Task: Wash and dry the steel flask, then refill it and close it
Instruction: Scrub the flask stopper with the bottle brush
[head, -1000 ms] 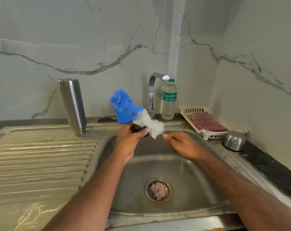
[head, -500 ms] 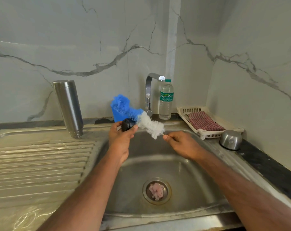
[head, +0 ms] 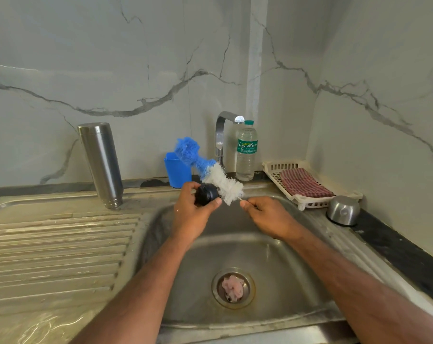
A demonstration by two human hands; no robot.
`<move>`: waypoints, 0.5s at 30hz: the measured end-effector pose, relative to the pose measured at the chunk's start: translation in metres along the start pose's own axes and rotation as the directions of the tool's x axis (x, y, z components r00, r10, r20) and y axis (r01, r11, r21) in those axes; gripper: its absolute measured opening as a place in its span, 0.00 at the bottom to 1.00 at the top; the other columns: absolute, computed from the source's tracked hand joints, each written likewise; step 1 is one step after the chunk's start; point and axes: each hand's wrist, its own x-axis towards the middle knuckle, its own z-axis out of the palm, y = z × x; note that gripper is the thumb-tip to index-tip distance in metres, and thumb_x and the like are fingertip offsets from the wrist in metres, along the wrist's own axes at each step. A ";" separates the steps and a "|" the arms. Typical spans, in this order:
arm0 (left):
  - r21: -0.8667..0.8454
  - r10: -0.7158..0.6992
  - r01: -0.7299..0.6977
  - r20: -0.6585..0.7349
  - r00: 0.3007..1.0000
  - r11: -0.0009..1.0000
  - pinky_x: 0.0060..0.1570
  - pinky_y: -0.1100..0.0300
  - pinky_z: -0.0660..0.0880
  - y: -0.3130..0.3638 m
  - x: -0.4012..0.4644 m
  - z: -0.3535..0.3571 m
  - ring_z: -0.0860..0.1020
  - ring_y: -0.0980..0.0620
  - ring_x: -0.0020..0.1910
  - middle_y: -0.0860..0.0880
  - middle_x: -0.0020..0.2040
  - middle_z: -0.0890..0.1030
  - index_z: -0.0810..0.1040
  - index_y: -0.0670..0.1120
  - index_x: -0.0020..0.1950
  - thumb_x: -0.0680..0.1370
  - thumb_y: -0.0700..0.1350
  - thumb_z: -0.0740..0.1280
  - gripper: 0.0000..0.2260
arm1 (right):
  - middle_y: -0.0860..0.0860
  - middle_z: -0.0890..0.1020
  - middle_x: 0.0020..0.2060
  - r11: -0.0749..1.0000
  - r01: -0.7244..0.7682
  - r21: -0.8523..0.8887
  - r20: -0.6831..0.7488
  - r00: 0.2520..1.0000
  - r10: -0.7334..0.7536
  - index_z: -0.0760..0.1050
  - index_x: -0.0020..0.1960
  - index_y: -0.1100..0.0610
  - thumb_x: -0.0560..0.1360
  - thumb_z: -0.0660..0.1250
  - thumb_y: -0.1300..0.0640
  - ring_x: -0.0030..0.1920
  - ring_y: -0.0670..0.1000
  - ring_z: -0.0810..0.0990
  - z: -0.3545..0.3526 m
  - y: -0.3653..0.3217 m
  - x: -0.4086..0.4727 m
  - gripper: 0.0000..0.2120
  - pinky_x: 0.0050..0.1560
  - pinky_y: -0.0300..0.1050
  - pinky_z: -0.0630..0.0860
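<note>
Left hand [head: 190, 214] curled round small round black stopper [head: 206, 194]. Right hand [head: 267, 217] pinching thin wire handle of blue-and-white bottle brush [head: 210, 170], bristles slanting up-left, touching stopper. Tall steel flask [head: 101, 165] upside down on draining board, left, well apart.

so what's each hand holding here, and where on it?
Left hand grips the black stopper around its rim. Right hand pinches the bottle brush by the thin wire handle just below the white bristles.
</note>
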 end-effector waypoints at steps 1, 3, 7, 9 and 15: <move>0.091 0.049 -0.050 0.014 0.999 0.995 0.45 0.66 0.73 0.000 -0.001 0.000 0.81 0.54 0.47 0.52 0.51 0.82 0.73 0.52 0.60 0.71 0.48 0.80 0.22 | 0.47 0.70 0.28 1.000 -0.005 -0.017 0.001 1.000 0.005 0.68 0.33 0.53 0.84 0.60 0.47 0.30 0.46 0.67 -0.001 0.000 -0.001 0.22 0.33 0.43 0.64; 0.215 0.128 -0.120 -0.024 0.992 0.969 0.46 0.66 0.73 0.001 0.000 -0.002 0.78 0.53 0.48 0.52 0.53 0.78 0.75 0.51 0.60 0.71 0.47 0.80 0.22 | 0.47 0.71 0.29 0.999 -0.026 -0.027 0.014 1.000 0.027 0.68 0.33 0.53 0.84 0.60 0.47 0.31 0.46 0.68 -0.005 0.005 -0.003 0.22 0.34 0.43 0.65; 0.084 0.012 0.007 -0.219 0.976 0.996 0.53 0.48 0.80 0.002 0.005 -0.009 0.81 0.48 0.50 0.51 0.52 0.81 0.75 0.54 0.54 0.70 0.44 0.81 0.20 | 0.48 0.70 0.29 0.998 -0.036 -0.049 0.049 0.998 0.038 0.69 0.35 0.54 0.84 0.59 0.45 0.31 0.47 0.68 -0.011 0.011 -0.005 0.22 0.35 0.44 0.64; 0.025 -0.068 0.075 -0.215 0.974 0.997 0.51 0.45 0.82 0.001 0.004 -0.006 0.83 0.47 0.47 0.51 0.48 0.83 0.74 0.54 0.50 0.69 0.44 0.81 0.19 | 0.47 0.70 0.28 0.998 -0.020 -0.058 0.045 0.999 0.023 0.68 0.34 0.54 0.84 0.59 0.45 0.30 0.46 0.68 -0.006 0.006 -0.005 0.23 0.34 0.43 0.65; -0.299 -0.225 0.166 -0.177 0.958 0.940 0.46 0.51 0.84 0.006 0.006 -0.003 0.86 0.46 0.40 0.40 0.48 0.86 0.77 0.43 0.54 0.73 0.40 0.78 0.14 | 0.48 0.73 0.30 0.994 0.036 -0.103 -0.030 0.999 -0.040 0.70 0.36 0.54 0.84 0.59 0.45 0.31 0.46 0.70 -0.002 -0.003 -0.004 0.21 0.32 0.42 0.65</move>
